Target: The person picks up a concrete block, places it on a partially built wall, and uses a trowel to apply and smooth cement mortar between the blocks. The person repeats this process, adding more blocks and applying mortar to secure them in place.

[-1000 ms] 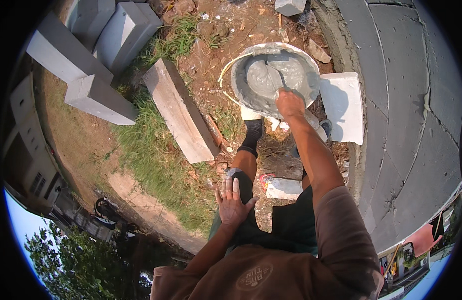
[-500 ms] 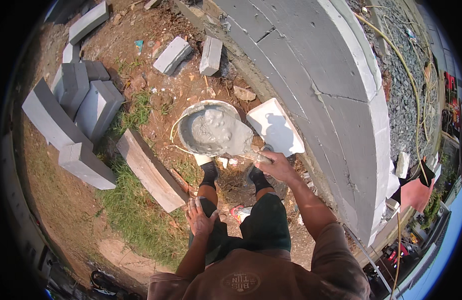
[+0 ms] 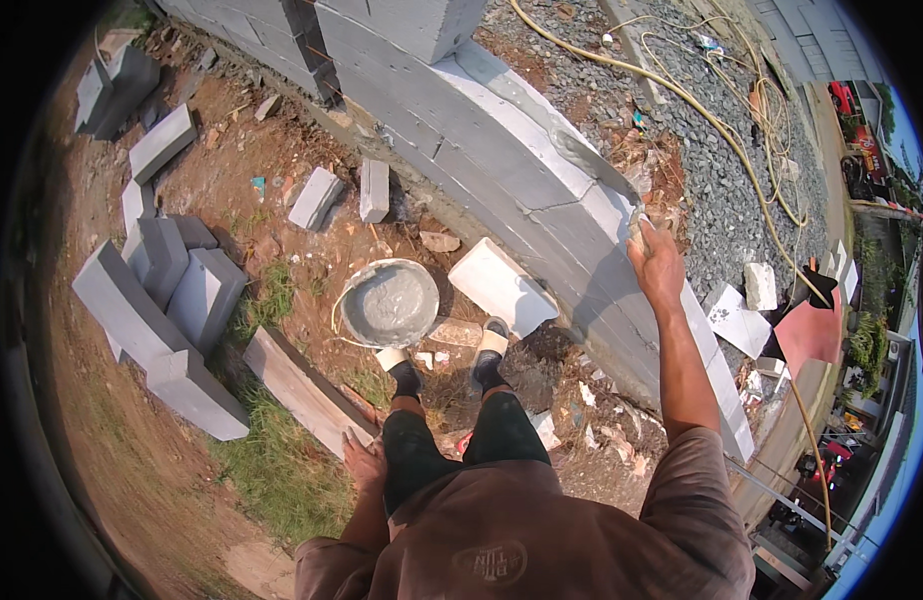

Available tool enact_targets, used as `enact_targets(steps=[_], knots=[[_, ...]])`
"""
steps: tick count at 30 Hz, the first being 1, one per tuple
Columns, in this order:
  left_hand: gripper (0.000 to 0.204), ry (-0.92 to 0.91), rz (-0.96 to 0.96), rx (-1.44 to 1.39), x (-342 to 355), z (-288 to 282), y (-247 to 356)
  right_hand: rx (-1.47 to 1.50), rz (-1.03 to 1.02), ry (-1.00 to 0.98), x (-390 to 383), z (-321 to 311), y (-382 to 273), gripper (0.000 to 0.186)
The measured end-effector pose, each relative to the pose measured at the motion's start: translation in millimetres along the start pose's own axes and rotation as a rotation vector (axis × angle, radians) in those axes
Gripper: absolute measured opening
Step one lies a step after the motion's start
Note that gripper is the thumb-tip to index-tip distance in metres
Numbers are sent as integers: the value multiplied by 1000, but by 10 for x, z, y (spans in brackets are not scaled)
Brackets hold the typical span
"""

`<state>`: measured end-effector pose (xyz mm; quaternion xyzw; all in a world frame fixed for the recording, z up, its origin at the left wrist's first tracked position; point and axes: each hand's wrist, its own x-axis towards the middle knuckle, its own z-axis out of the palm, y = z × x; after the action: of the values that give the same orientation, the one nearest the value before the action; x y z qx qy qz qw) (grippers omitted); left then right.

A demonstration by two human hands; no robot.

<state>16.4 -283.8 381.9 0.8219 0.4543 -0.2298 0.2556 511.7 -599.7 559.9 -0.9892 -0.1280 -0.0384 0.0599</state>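
Closing around the trowel's handle, the right hand (image 3: 658, 265) is gripping firmly, right of the frame's middle. The trowel (image 3: 604, 168) is pointing its blade toward the upper middle of the frame, along the top of the grey block wall (image 3: 482, 190); whether the whole underside is touching is hard to tell. Just beyond, a grey strip of mortar (image 3: 522, 100) is covering part of that top, while nearer the hand the surface is showing paler.

Spreading well is probably calling for a low, even blade angle, a loose wrist and a bed of steady thickness; tipping the blade steeply would likely be pushing mortar over the edge toward the gravel (image 3: 712, 205) at upper right.

The left hand (image 3: 366, 462) is lying low, left of centre, fingers loosely spread and holding nothing visible, near the lower end of a long pale beam (image 3: 304, 388); contact is unclear. Leaning this far is likely asking for steady feet.

Near the frame's middle, the bucket (image 3: 422, 272) is standing just beyond the feet with more mortar inside, and a white board (image 3: 497, 285) is lying between it and the wall.
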Motion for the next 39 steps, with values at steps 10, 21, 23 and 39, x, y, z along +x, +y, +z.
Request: enact_targets(steps=[10, 21, 23, 39], knots=[[70, 29, 167, -7, 224, -320, 90, 7, 290, -84, -784, -115, 131, 43], [59, 40, 215, -96, 337, -637, -75, 1431, 932, -243, -107, -53, -1167, 30], [58, 39, 185, -88, 333, -672, -258, 1542, 992, -170, 161, 104, -1563, 29], [56, 24, -31, -284, 66, -868, -856, 541, 503, -241, 1183, 454, -2619, 45]])
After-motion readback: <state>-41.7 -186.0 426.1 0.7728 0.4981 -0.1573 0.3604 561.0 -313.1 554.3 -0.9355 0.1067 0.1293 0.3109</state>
